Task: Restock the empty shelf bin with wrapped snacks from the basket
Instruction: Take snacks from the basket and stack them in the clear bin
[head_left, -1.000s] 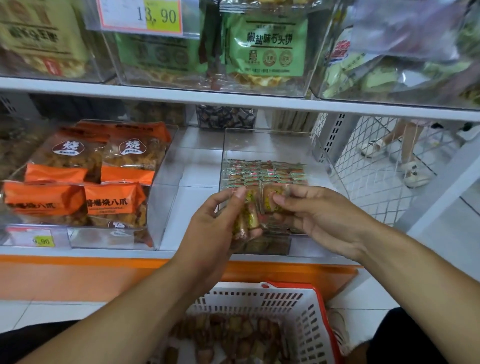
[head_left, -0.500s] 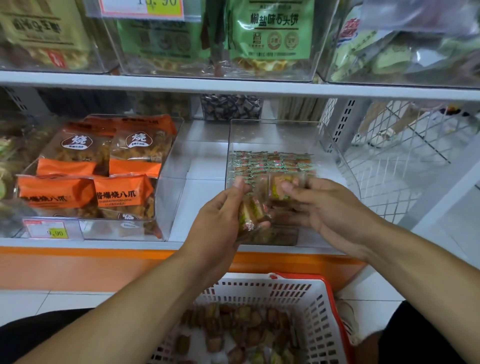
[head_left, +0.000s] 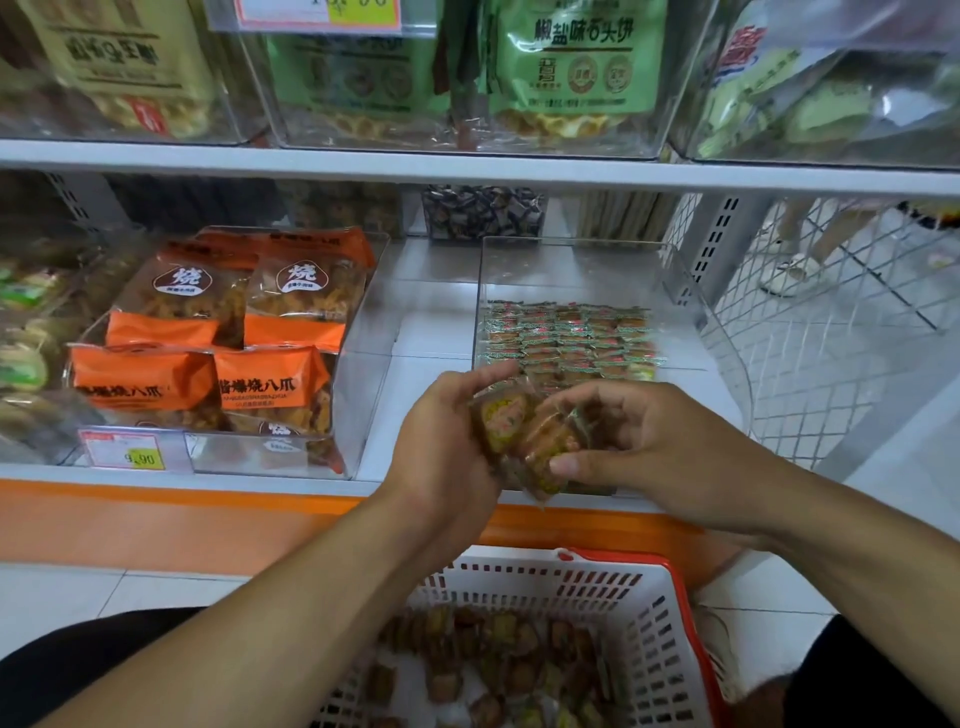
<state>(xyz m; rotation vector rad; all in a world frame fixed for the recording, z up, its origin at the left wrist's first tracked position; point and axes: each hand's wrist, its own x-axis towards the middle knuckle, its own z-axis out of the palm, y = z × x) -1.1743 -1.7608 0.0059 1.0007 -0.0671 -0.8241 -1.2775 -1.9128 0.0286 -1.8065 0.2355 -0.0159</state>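
Note:
A clear plastic shelf bin (head_left: 691, 291) stands on the lower shelf, with neat rows of small wrapped snacks (head_left: 569, 335) laid flat on its floor. In front of its near wall, my left hand (head_left: 441, 452) and my right hand (head_left: 660, 447) together grip a small bunch of wrapped snacks (head_left: 524, 434) in clear wrappers with yellow and red print. The two hands are close, fingers curled around the bunch. Below them sits a white basket (head_left: 649, 623) with a red rim, holding several loose wrapped snacks (head_left: 493, 665).
To the left is a clear bin of orange snack bags (head_left: 228, 332) with a price tag (head_left: 127, 452) on its front. An upper shelf (head_left: 467, 169) carries bins of green and yellow bags. A white wire mesh panel (head_left: 831, 338) closes the right side. A person's feet show beyond it.
Both hands have dropped slightly and drawn back from the bin's front wall, still holding the bunch. The snacks have shifted in the fingers. The view has tilted down, showing more of the basket.

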